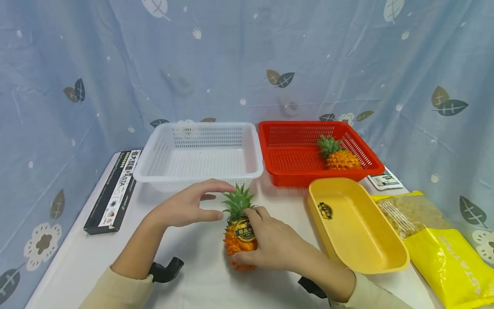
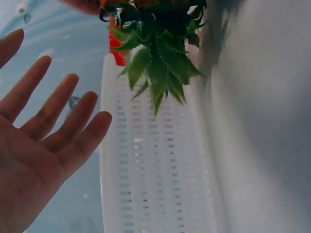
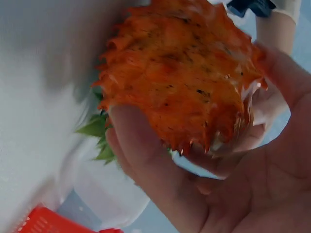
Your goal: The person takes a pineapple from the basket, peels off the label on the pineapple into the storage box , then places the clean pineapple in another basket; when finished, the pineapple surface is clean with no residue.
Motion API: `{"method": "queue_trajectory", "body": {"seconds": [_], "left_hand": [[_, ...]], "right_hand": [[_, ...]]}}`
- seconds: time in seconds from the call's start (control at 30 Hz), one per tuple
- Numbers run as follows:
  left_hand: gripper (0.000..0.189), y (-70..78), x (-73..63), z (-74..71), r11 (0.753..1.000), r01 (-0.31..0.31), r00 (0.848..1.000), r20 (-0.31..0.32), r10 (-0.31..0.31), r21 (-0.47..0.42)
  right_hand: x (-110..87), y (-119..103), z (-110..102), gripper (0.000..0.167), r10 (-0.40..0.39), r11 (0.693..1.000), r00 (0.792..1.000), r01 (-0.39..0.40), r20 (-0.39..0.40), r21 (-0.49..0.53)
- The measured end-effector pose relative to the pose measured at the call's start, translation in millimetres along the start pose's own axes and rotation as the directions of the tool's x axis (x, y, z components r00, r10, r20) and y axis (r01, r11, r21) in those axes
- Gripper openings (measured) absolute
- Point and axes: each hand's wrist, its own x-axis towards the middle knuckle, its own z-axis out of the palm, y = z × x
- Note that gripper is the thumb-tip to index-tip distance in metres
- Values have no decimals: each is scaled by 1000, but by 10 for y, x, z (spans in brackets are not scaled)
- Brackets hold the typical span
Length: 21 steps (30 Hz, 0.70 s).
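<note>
A small orange pineapple point(image 1: 235, 242) with a green crown and a black-and-gold label lies on the white table, crown toward the baskets. My right hand point(image 1: 270, 240) grips its right side, and in the right wrist view thumb and fingers curl round the spiky body point(image 3: 180, 73). Beside the crown, my left hand point(image 1: 189, 206) holds nothing. In the left wrist view its fingers point(image 2: 58, 131) are spread and stand apart from the crown leaves point(image 2: 158, 63).
A white basket point(image 1: 200, 177) stands behind my hands. To its right, a red basket point(image 1: 297, 175) holds another pineapple point(image 1: 341, 159). A yellow tray point(image 1: 359, 231) and a yellow pasta bag point(image 1: 444, 257) lie at the right. A long pasta box point(image 1: 115, 189) lies at the left.
</note>
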Motion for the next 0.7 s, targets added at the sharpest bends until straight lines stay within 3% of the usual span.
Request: {"method": "queue_trajectory", "body": {"seconds": [0.3,0.5,0.7], "left_hand": [[67,-24,39,39,997,28,1000,11,-29,75],[73,-27,94,116,982,73,988,124,-95,172],[72,-23,86,169,955,64,972,197,-125,288]], "right_hand": [[33,45,-131,95,-44,995,995,35,91,96],[78,89,-191,87,-90,991,984,73,153,114],[124,164,-250,83,-126,983,972,96,198,155]]}}
